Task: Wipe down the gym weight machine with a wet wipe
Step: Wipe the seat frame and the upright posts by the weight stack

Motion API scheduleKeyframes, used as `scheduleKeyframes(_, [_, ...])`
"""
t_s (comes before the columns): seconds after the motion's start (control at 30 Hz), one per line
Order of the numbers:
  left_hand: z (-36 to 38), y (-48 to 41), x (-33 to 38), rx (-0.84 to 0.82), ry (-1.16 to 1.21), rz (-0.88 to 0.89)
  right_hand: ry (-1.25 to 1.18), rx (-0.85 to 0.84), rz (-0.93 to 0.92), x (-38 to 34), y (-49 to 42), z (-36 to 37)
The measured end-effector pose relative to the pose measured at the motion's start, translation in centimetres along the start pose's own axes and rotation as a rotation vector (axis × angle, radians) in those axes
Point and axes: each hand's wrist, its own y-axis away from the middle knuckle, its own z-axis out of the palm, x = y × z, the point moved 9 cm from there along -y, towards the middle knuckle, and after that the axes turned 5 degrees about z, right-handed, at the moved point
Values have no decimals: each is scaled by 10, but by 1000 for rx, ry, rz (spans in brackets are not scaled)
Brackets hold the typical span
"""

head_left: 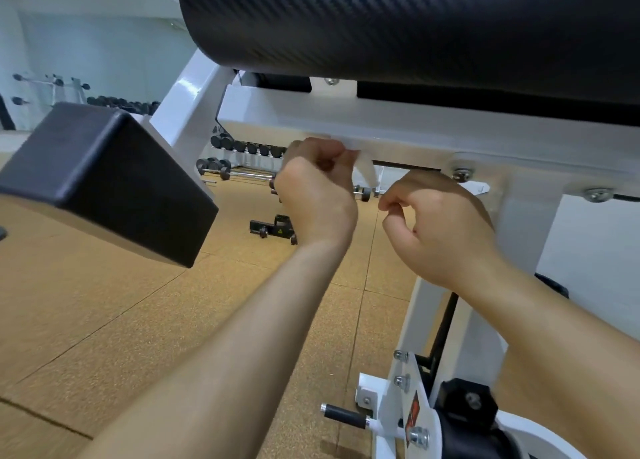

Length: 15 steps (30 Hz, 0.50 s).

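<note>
Under the white beam point(450, 136) of the weight machine point(523, 237), my left hand point(315, 188) is up with fingers point(306, 148) curled tight, pinching the wet wipe point(365, 171) against the beam's lower edge. The wipe is thin, white and crumpled; one flap hangs down past my thumb, and the rest is bunched in my fist. My right hand point(440, 230) sits just beside it, lower and apart from the wipe. Its fingers are curled in, thumb tip meeting index, with nothing visible in them.

The beam is smooth, glossy painted metal, box-shaped. Two hex bolts point(462, 174) sit on a rounded plate by my right hand. Above is one big roller pad point(415, 25), cylindrical, in black vinyl with a carbon-weave pattern. At left is one square black pad point(104, 178), matte with rounded corners. Low right, one pin handle point(343, 415) has a black grip and a chrome tip. The floor point(104, 320) is tan, cork-look tiles. Dumbbells point(242, 145) line the far rack, too blurred to count.
</note>
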Motion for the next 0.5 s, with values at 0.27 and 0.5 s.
scheduleKeyframes(0.27, [-10,-3,-2,46,18,9,-21,36,20,18,18,-14])
scheduleKeyframes(0.5, [41,29,22,-92,-1,155,143,198,-55,12,28,-30])
